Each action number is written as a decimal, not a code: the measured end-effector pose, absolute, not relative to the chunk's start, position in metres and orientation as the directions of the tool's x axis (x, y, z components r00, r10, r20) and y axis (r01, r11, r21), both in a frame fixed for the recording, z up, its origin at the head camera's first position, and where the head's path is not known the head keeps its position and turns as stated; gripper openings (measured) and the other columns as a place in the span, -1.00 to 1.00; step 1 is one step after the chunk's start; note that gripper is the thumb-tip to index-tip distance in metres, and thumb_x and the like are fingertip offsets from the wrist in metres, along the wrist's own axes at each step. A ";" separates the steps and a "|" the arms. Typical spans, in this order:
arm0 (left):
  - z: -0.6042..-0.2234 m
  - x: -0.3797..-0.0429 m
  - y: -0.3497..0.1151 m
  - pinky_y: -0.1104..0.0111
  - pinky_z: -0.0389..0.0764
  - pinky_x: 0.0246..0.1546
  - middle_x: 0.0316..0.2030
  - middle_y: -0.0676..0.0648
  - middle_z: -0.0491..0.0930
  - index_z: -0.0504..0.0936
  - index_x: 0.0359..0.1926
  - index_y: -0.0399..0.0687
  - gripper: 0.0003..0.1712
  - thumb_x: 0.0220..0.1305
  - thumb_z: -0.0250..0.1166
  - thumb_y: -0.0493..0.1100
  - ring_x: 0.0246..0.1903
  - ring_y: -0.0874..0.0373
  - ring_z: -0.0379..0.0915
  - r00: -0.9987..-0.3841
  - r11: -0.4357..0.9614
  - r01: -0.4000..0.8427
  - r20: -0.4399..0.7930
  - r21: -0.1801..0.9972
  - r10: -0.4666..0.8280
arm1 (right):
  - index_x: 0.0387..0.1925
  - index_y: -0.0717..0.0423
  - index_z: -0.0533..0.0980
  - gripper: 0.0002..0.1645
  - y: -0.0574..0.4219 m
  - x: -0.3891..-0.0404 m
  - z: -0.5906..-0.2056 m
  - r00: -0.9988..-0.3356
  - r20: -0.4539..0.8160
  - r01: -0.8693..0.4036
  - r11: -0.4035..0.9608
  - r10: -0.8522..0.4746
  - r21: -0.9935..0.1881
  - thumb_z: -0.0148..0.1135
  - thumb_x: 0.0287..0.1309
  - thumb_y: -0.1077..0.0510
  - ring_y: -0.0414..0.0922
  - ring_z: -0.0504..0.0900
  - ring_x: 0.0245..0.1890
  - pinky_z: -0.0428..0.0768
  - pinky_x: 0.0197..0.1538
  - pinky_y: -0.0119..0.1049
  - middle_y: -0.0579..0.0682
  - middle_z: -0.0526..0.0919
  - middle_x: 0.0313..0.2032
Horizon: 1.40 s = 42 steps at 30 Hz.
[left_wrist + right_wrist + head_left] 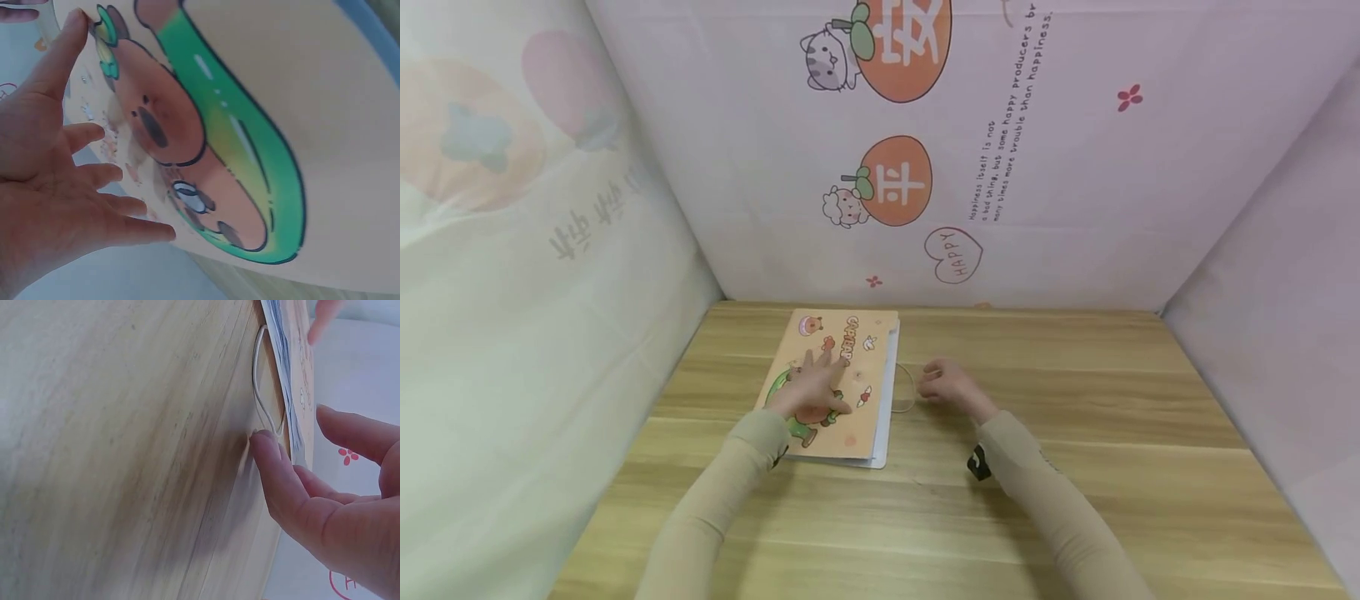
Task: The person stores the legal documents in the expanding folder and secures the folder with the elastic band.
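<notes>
A notebook (867, 433) with a peach cover and capybara cartoons lies on the table, its pale inner edge showing along the right side. My left hand (811, 389) rests on the cover with its fingers spread; the left wrist view shows the palm side of this hand (75, 181) over the green-hooded cartoon. From the notebook's right edge a thin pale elastic band (913, 392) bows out in a loop. My right hand (951, 387) is just right of that loop. In the right wrist view its index fingertip meets the end of the elastic band (255, 369), and the thumb stands apart.
The wood-grain table (1120, 467) is bounded by a printed cloth at the back (1060, 250) and by pale cloth walls at left and right. A small black object (978, 463) shows at the right wrist.
</notes>
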<state>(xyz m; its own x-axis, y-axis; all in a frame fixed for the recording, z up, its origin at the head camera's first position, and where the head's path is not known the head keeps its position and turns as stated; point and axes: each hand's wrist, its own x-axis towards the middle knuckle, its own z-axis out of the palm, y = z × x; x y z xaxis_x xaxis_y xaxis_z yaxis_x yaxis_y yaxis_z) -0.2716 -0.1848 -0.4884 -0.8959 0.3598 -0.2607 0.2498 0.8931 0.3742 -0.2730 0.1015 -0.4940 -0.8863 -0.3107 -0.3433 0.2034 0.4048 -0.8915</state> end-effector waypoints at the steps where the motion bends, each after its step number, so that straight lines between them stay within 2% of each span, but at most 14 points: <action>1: -0.490 -0.271 -0.186 -0.58 -0.15 0.26 0.57 -0.32 -0.33 0.07 0.55 0.01 0.13 0.09 0.45 0.18 0.47 -0.57 -0.51 -0.894 0.895 0.233 -0.278 0.381 0.351 | 0.34 0.51 0.16 -0.27 0.101 -0.273 -0.495 -0.884 -0.347 0.205 0.407 -0.314 -0.890 0.17 0.22 0.31 0.25 0.54 0.21 0.59 0.25 -0.05 0.47 0.42 0.25; 6: -0.496 -0.266 -0.190 -0.63 -0.25 0.20 0.57 -0.31 -0.37 0.01 0.57 0.09 0.14 0.10 0.43 0.22 0.44 -0.62 -0.58 -0.899 0.896 0.186 -0.298 0.403 0.320 | 0.34 0.52 0.17 -0.25 0.097 -0.274 -0.499 -0.873 -0.356 0.204 0.414 -0.333 -0.887 0.18 0.18 0.30 0.24 0.55 0.20 0.61 0.24 -0.07 0.47 0.42 0.26; 11: -0.501 -0.265 -0.187 -0.65 -0.24 0.17 0.57 -0.32 -0.32 0.00 0.57 0.10 0.15 0.10 0.40 0.27 0.44 -0.63 -0.54 -0.908 0.898 0.199 -0.271 0.393 0.320 | 0.35 0.55 0.15 -0.24 0.095 -0.276 -0.501 -0.869 -0.368 0.226 0.396 -0.332 -0.890 0.18 0.20 0.29 0.24 0.56 0.19 0.60 0.24 -0.08 0.49 0.38 0.26; 13: -0.504 -0.266 -0.184 -0.65 -0.22 0.17 0.57 -0.32 -0.32 -0.01 0.57 0.12 0.17 0.09 0.40 0.29 0.44 -0.63 -0.53 -0.911 0.901 0.202 -0.264 0.385 0.317 | 0.32 0.55 0.19 -0.26 0.095 -0.277 -0.500 -0.873 -0.367 0.220 0.413 -0.321 -0.884 0.20 0.19 0.27 0.19 0.61 0.13 0.62 0.23 -0.11 0.47 0.41 0.24; 15: -0.506 -0.266 -0.180 -0.66 -0.19 0.16 0.57 -0.32 -0.30 -0.01 0.57 0.13 0.18 0.07 0.40 0.31 0.44 -0.63 -0.50 -0.916 0.905 0.203 -0.253 0.374 0.310 | 0.24 0.53 0.31 -0.34 0.096 -0.277 -0.499 -0.880 -0.356 0.190 0.454 -0.315 -0.871 0.22 0.19 0.23 0.08 0.65 -0.02 0.66 0.13 -0.18 0.39 0.52 0.12; 18: -0.508 -0.265 -0.176 -0.65 -0.10 0.15 0.57 -0.32 -0.25 0.01 0.57 0.12 0.19 0.05 0.40 0.34 0.44 -0.63 -0.45 -0.923 0.913 0.207 -0.239 0.351 0.301 | -0.02 0.44 0.51 -0.56 0.098 -0.278 -0.499 -0.882 -0.344 0.141 0.518 -0.321 -0.844 0.23 0.19 0.16 -0.12 0.57 -0.30 0.62 -0.15 -0.32 0.16 0.63 -0.24; 21: -0.507 -0.264 -0.172 -0.64 -0.05 0.16 0.57 -0.33 -0.21 0.02 0.57 0.11 0.20 0.03 0.40 0.35 0.44 -0.64 -0.39 -0.928 0.922 0.208 -0.231 0.328 0.292 | -0.24 0.36 0.58 -0.72 0.098 -0.279 -0.501 -0.873 -0.345 0.122 0.528 -0.346 -0.840 0.19 0.24 0.15 -0.15 0.44 -0.47 0.47 -0.34 -0.36 -0.02 0.52 -0.53; 25: -0.506 -0.264 -0.166 -0.61 0.02 0.18 0.56 -0.33 -0.13 0.06 0.56 0.13 0.20 -0.01 0.39 0.41 0.44 -0.63 -0.30 -0.933 0.935 0.222 -0.219 0.275 0.286 | -0.30 0.32 0.56 -0.74 0.097 -0.280 -0.502 -0.869 -0.351 0.140 0.507 -0.348 -0.850 0.15 0.28 0.14 -0.17 0.39 -0.52 0.42 -0.38 -0.38 -0.12 0.42 -0.60; 27: -0.508 -0.264 -0.164 -0.61 0.04 0.17 0.55 -0.34 -0.10 0.08 0.55 0.13 0.21 -0.02 0.38 0.44 0.45 -0.62 -0.27 -0.934 0.939 0.236 -0.209 0.249 0.290 | -0.26 0.35 0.54 -0.71 0.097 -0.280 -0.501 -0.868 -0.351 0.140 0.506 -0.350 -0.851 0.13 0.31 0.13 -0.17 0.40 -0.50 0.44 -0.37 -0.37 -0.09 0.43 -0.58; 29: -0.510 -0.265 -0.160 -0.62 0.04 0.16 0.55 -0.35 -0.08 0.10 0.55 0.13 0.21 -0.04 0.38 0.46 0.45 -0.60 -0.27 -0.933 0.938 0.250 -0.198 0.241 0.300 | -0.16 0.37 0.55 -0.66 0.097 -0.280 -0.500 -0.870 -0.352 0.145 0.504 -0.344 -0.851 0.11 0.34 0.10 -0.16 0.47 -0.43 0.50 -0.29 -0.35 -0.03 0.54 -0.48; 32: -0.513 -0.265 -0.154 -0.64 -0.05 0.16 0.55 -0.35 -0.13 0.10 0.54 0.13 0.22 -0.05 0.38 0.46 0.48 -0.57 -0.34 -0.932 0.929 0.253 -0.191 0.269 0.309 | 0.04 0.37 0.53 -0.58 0.097 -0.280 -0.498 -0.870 -0.349 0.140 0.505 -0.347 -0.852 0.07 0.38 0.10 -0.07 0.61 -0.20 0.62 -0.08 -0.27 0.15 0.68 -0.19; 35: -0.515 -0.264 -0.147 -0.64 -0.12 0.18 0.56 -0.32 -0.17 0.10 0.55 0.10 0.24 -0.07 0.39 0.46 0.49 -0.53 -0.38 -0.931 0.923 0.255 -0.186 0.288 0.315 | 0.16 0.38 0.47 -0.54 0.097 -0.281 -0.498 -0.864 -0.351 0.142 0.494 -0.361 -0.858 0.00 0.41 0.14 0.05 0.64 0.04 0.63 0.14 -0.17 0.27 0.64 0.07; 37: -0.516 -0.263 -0.143 -0.63 -0.15 0.19 0.57 -0.30 -0.17 0.09 0.55 0.08 0.26 -0.07 0.37 0.48 0.50 -0.50 -0.39 -0.928 0.922 0.263 -0.186 0.283 0.322 | 0.20 0.40 0.44 -0.54 0.097 -0.282 -0.499 -0.859 -0.350 0.138 0.489 -0.374 -0.861 -0.06 0.43 0.18 0.09 0.63 0.11 0.62 0.20 -0.15 0.30 0.61 0.12; 42: -0.517 -0.260 -0.133 -0.64 -0.14 0.18 0.56 -0.31 -0.15 0.10 0.54 0.00 0.26 -0.05 0.34 0.51 0.49 -0.53 -0.38 -0.917 0.913 0.294 -0.185 0.283 0.353 | 0.24 0.44 0.38 -0.53 0.099 -0.280 -0.500 -0.862 -0.330 0.110 0.493 -0.385 -0.863 -0.11 0.45 0.22 0.08 0.65 0.05 0.65 0.16 -0.16 0.34 0.57 0.14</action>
